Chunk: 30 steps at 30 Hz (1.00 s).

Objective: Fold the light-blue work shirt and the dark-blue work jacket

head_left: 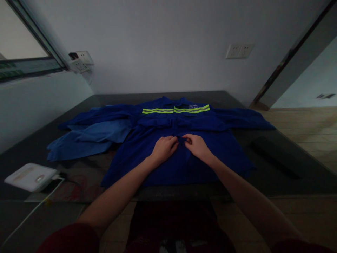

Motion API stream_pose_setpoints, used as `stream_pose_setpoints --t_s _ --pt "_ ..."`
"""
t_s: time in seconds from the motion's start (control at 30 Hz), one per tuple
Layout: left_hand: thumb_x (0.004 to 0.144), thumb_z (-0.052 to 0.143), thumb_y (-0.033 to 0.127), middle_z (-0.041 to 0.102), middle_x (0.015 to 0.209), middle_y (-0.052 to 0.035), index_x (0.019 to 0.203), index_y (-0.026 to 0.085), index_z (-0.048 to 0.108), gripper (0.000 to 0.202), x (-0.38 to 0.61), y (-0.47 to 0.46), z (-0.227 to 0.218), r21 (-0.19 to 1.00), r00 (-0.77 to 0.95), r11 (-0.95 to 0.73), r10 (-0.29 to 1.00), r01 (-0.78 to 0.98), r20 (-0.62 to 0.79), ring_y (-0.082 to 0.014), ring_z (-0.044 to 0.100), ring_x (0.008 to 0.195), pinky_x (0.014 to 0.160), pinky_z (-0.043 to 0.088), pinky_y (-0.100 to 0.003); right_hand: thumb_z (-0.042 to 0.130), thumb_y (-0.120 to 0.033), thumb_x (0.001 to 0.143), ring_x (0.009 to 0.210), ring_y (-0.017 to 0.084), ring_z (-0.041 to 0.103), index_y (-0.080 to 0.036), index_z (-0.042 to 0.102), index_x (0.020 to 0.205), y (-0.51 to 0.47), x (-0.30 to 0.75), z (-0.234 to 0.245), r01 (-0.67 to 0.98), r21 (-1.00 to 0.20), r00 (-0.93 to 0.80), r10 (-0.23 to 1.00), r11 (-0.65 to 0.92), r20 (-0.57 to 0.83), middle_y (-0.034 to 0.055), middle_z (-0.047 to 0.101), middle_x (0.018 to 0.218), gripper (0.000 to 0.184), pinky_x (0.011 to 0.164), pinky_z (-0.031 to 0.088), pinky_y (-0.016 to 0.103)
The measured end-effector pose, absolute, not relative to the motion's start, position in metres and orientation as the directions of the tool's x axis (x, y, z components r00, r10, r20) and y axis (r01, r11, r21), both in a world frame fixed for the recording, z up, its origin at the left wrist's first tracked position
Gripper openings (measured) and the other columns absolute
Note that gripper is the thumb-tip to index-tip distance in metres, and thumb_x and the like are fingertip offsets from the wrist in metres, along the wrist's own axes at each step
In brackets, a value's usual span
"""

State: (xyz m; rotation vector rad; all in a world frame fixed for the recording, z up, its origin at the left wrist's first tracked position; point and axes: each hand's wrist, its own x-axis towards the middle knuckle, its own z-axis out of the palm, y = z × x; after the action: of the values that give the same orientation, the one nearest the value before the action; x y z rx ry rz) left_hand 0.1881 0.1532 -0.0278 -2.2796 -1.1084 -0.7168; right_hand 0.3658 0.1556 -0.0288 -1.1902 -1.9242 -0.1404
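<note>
Shirt (181,123): spread on the middle of the counter (31,151).
Left hand (165,147): grip pinching the shirt's front.
Right hand (196,144): grip pinching there too.
White box (30,175): counter's near left corner.

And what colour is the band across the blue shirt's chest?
The band is yellow-green with grey striping, best in the head view.
</note>
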Motion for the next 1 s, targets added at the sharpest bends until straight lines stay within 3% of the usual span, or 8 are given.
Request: stream_pose_setpoints --t_s 0.23,0.67,0.83,1.0 --pt "0.095 0.036 0.027 0.064 0.095 -0.0052 0.096 0.02 0.054 0.019 0.188 0.155 -0.029 -0.221 0.538 -0.549 0.525 0.806 0.659 -0.0185 0.059 0.087 0.076 0.041 -0.029 0.057 -0.017 0.081 0.079 0.018 0.065 -0.017 0.072 0.097 0.153 0.368 -0.025 0.739 -0.307 -0.229 0.652 0.599 0.722 0.0064 0.073 0.091 0.022 0.074 0.046 0.027" --pt "0.096 0.034 0.027 0.062 0.089 -0.0051 0.095 0.02 0.055 0.022 0.186 0.154 -0.029 -0.259 0.566 -0.557 0.493 0.789 0.661 -0.0189 0.058 0.087 0.075 0.037 -0.029 0.056 -0.022 0.084 0.065 0.015 0.06 -0.015 0.072 0.087 0.153 0.364 -0.028 0.646 -0.357 -0.276 0.642 0.675 0.715 0.0037 0.07 0.074 0.018 0.062 0.041 0.024" --pt "0.096 0.035 0.027 0.063 0.09 -0.005 0.097 0.02 0.056 0.023 0.185 0.156 -0.029 -0.259 0.562 -0.559 0.479 0.788 0.674 -0.0183 0.058 0.086 0.074 0.038 -0.029 0.037 -0.03 0.095 0.059 0.013 0.058 -0.013 0.069 0.078 0.159 0.373 -0.023 0.502 -0.451 -0.364 0.653 0.738 0.664 0.0029 0.064 0.066 0.04 0.06 0.043 0.023" --pt "0.096 0.036 0.028 0.064 0.089 -0.0044 0.097 0.02 0.058 0.023 0.184 0.158 -0.03 -0.275 0.573 -0.574 0.436 0.771 0.694 -0.0179 0.059 0.084 0.072 0.038 -0.028 0.057 -0.012 0.081 0.077 0.016 0.06 -0.017 0.071 0.089 0.166 0.378 -0.024 0.563 -0.224 -0.362 0.481 0.796 0.799 0.0052 0.066 0.084 0.016 0.07 0.045 0.027"
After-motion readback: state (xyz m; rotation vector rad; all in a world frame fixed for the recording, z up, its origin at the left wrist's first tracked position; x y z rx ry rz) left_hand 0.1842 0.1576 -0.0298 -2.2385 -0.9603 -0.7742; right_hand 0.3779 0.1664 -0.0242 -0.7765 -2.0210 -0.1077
